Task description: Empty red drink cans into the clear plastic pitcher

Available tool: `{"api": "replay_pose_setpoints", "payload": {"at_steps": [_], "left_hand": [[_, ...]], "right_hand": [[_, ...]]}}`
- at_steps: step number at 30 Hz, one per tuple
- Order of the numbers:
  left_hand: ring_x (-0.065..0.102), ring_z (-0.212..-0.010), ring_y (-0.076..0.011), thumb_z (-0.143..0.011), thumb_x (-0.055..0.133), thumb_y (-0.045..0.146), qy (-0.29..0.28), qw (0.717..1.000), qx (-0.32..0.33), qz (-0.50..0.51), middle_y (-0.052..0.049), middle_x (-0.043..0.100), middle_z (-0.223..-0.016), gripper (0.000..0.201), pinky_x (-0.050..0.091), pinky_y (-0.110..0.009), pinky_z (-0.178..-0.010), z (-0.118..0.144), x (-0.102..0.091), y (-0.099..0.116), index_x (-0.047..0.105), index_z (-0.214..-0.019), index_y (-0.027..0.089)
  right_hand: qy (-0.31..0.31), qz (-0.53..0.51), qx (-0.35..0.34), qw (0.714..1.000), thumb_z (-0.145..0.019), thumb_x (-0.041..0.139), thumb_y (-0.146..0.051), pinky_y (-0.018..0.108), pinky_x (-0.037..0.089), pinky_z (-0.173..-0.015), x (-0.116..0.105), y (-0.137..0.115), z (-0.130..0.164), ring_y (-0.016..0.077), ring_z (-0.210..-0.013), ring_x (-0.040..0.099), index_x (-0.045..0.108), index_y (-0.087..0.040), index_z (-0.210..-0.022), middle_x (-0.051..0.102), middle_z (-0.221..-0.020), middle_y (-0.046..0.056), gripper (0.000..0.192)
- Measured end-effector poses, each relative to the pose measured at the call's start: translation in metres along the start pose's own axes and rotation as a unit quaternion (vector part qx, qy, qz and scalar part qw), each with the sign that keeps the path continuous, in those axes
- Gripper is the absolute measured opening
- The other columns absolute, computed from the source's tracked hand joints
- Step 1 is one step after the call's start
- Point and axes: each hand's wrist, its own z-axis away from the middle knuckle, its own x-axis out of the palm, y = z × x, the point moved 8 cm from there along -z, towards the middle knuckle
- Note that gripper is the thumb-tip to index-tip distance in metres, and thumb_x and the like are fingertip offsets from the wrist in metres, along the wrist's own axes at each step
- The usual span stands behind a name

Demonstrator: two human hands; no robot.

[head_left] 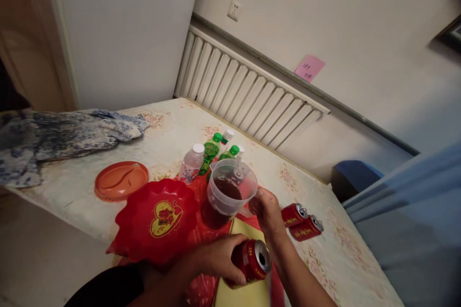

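Note:
My left hand (216, 256) grips a red drink can (254, 261), tipped on its side with its silver top facing right, low over a yellow sheet (248, 295). My right hand (264, 211) holds the handle side of a clear plastic measuring jug (232, 187) that has dark liquid in its bottom. The jug stands on a red plastic sheet (201, 196), just behind the can.
A red scalloped dish with a heart emblem (158, 218) and an orange divided plate (121, 181) lie to the left. Several small bottles (211, 151) stand behind the jug. Two red cans (302, 223) lie on their sides at right. A blue patterned cloth (54, 136) covers the table's far left.

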Motion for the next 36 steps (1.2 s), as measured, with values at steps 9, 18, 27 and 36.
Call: {"api": "replay_pose_setpoints", "payload": {"at_steps": [9, 18, 27, 36], "left_hand": [[0.063, -0.088, -0.0251, -0.048, 0.082, 0.018, -0.006, 1.000, -0.005, -0.030, -0.002, 0.067, -0.101, 0.070, 0.048, -0.025, -0.061, -0.001, -0.001, 0.002, 0.061, -0.115, 0.022], [0.064, -0.099, -0.0286, -0.051, 0.079, 0.016, -0.012, 1.000, 0.003, -0.002, -0.004, 0.068, -0.109, 0.075, 0.052, -0.026, -0.064, -0.006, -0.004, -0.001, 0.058, -0.123, 0.023], [0.065, -0.094, -0.0257, -0.056, 0.074, 0.014, 0.035, 0.998, 0.047, 0.025, -0.004, 0.069, -0.107, 0.071, 0.052, -0.027, -0.066, -0.008, -0.029, 0.008, 0.056, -0.124, 0.020], [0.062, -0.110, -0.0277, -0.057, 0.073, 0.012, 0.092, 0.990, 0.108, 0.026, -0.004, 0.068, -0.119, 0.072, 0.050, -0.034, -0.092, -0.008, -0.056, 0.019, 0.055, -0.126, 0.021]], "right_hand": [[0.092, -0.008, -0.043, 0.995, -0.081, 0.057, -0.042, 0.023, 0.018, -0.042, -0.018, -0.054, 0.005, 0.0080, -0.045, 0.015, 0.032, -0.024, -0.053, 0.021, -0.048, -0.011, 0.042], [0.168, 0.070, -0.089, 0.979, -0.082, 0.059, -0.039, 0.023, 0.017, -0.041, -0.060, -0.141, 0.032, 0.0080, -0.044, 0.017, 0.033, -0.023, -0.052, 0.023, -0.049, -0.010, 0.042], [0.202, 0.210, -0.033, 0.956, -0.078, 0.061, -0.047, 0.024, 0.019, -0.039, -0.114, -0.172, 0.072, 0.0078, -0.042, 0.022, 0.037, -0.023, -0.050, 0.025, -0.047, -0.007, 0.044], [0.152, 0.241, 0.042, 0.958, -0.079, 0.060, -0.061, 0.026, 0.017, -0.043, -0.143, -0.138, 0.108, 0.0088, -0.045, 0.018, 0.035, -0.023, -0.049, 0.023, -0.047, -0.007, 0.054]]}}
